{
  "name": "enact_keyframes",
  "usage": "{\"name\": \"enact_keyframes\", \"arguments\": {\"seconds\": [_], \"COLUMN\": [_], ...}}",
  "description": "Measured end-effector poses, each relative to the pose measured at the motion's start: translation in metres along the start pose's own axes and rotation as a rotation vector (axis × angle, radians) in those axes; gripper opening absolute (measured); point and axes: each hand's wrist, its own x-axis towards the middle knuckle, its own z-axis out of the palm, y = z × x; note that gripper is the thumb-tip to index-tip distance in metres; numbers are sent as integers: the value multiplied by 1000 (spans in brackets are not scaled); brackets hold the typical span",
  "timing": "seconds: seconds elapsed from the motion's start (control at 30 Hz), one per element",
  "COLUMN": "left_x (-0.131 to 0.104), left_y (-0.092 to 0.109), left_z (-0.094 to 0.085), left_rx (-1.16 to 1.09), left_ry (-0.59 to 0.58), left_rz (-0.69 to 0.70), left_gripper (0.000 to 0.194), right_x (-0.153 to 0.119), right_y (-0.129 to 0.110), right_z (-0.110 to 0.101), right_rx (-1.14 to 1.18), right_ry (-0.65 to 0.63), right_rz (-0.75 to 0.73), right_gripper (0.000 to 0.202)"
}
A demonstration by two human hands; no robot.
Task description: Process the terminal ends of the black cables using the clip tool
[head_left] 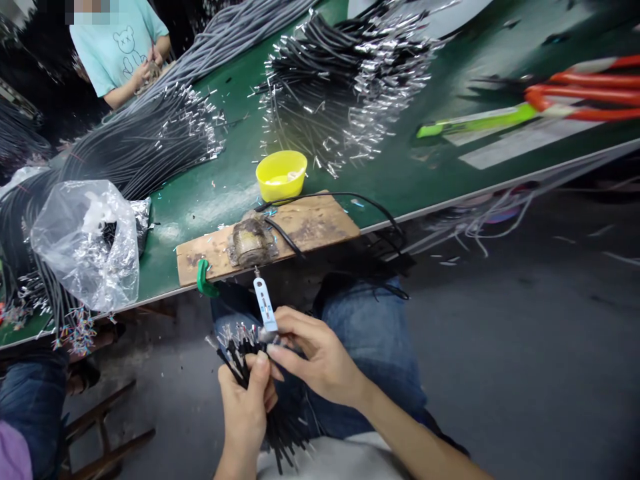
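Observation:
A bundle of short black cables (283,430) with stripped, silvery ends is gripped in my left hand (247,393), low over my lap. My right hand (315,350) is closed at the bundle's upper end, thumb and fingers pinched near one cable's tip; what exactly lies between them is too small to make out. Just above those fingertips is a light blue slotted holder (265,303) on a thin metal shaft. The shaft comes out of a small taped motor-like block (250,241) fixed on a wooden board (317,223) at the table edge.
A green clamp (204,277) grips the board's left end. Behind it stands a yellow bowl (281,177). Piles of black cables (345,87), a clear plastic bag (90,247), a green cutter knife (475,123) and orange-handled pliers (590,93) lie on the green table (230,173). Another person (123,50) works opposite.

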Motion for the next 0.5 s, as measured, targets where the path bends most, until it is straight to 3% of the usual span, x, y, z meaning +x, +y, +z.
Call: {"name": "enact_keyframes", "arguments": {"seconds": [0.13,0.2,0.27,0.37,0.43,0.5], "left_x": [-3,-6,-8,-10,-9,-7], "left_y": [-1,0,1,1,1,2], "left_z": [2,4,6,9,9,6], "left_rx": [90,136,164,172,171,170], "left_ry": [87,139,170,167,140,111], "left_rz": [115,196,252,296,295,271], "left_gripper": [43,34,29,29,36,39], "right_x": [-2,-5,-8,-11,-11,-9], "right_y": [-1,0,3,5,5,3], "right_z": [6,11,15,18,15,10], "right_rx": [183,166,-2,-309,-419,-382], "right_ry": [30,75,194,347,338,244], "right_rz": [192,221,114,-211,-424,-475], "right_gripper": [34,36,33,22,17,16]}}
